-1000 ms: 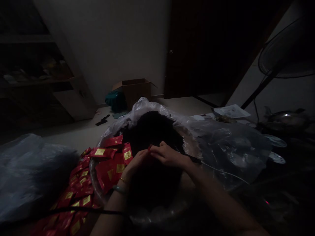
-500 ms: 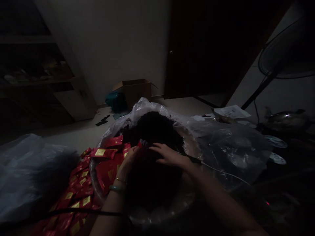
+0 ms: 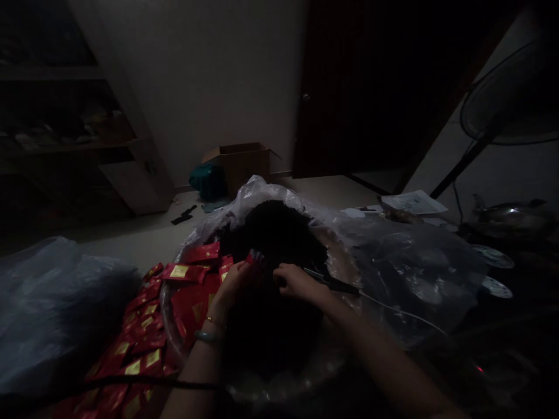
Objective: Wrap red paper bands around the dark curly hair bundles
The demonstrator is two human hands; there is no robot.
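Observation:
My left hand (image 3: 234, 284), with a bangle and a thin bracelet at the wrist, is closed on a small red packet (image 3: 250, 258). A clear, crinkled edge shows at the packet's upper end. To its right, my right hand (image 3: 297, 282) hovers apart over a black, loose heap (image 3: 279, 233), fingers curled in; whatever they may hold is hidden. The heap lies in a round container lined with clear plastic (image 3: 257, 189). Several red packets with gold labels (image 3: 186, 272) lie inside the rim on the left. Beside my right wrist rests a slim dark tool (image 3: 336, 284) with a pale cord.
More red packets (image 3: 131, 349) are piled outside the rim at left, near a large plastic bag (image 3: 56, 302). Plastic sheeting (image 3: 414, 267) spreads to the right. Behind are an open cardboard box (image 3: 245, 163) and a standing fan (image 3: 502, 99). A dark cable (image 3: 144, 381) crosses the lower left.
My hands were together at the red packet, then parted. The left drew back leftward with the packet; the right, its fingers spread half a second ago, has curled them in and shifted slightly right.

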